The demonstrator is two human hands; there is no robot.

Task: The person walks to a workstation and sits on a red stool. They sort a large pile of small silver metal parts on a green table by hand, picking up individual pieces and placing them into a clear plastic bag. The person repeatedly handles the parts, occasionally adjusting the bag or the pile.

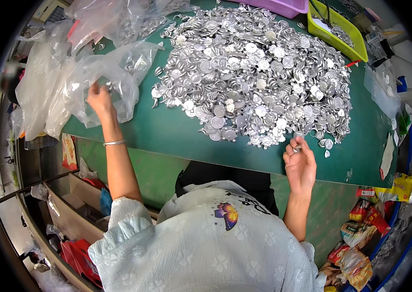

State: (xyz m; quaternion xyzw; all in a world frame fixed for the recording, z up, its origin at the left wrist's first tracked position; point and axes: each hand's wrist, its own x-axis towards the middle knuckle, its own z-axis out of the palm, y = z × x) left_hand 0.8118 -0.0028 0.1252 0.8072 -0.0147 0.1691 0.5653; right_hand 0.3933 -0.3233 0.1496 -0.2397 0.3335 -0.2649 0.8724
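A broad heap of silver-coloured coin-faced rings (245, 73), round discs with curved bands, covers the middle of the green table (167, 148). My left hand (100, 101) is over a clear plastic bag (127, 100) left of the heap. Its fingers are curled together; a small silver piece shows beside the fingertips, but whether they grip it is unclear. At the heap's near edge, my right hand (301, 164) is closed with the palm turned up. A silver ring (297, 149) sits in its fingers, and another disc lies just beyond the fingertips.
More clear bags (45, 82) are piled at the left table end. A yellow-green basket (357, 46) with metal pieces and a purple basket (283, 6) stand at the back. An open drawer (72, 204) is at lower left; colourful packets (361, 233) lie at lower right.
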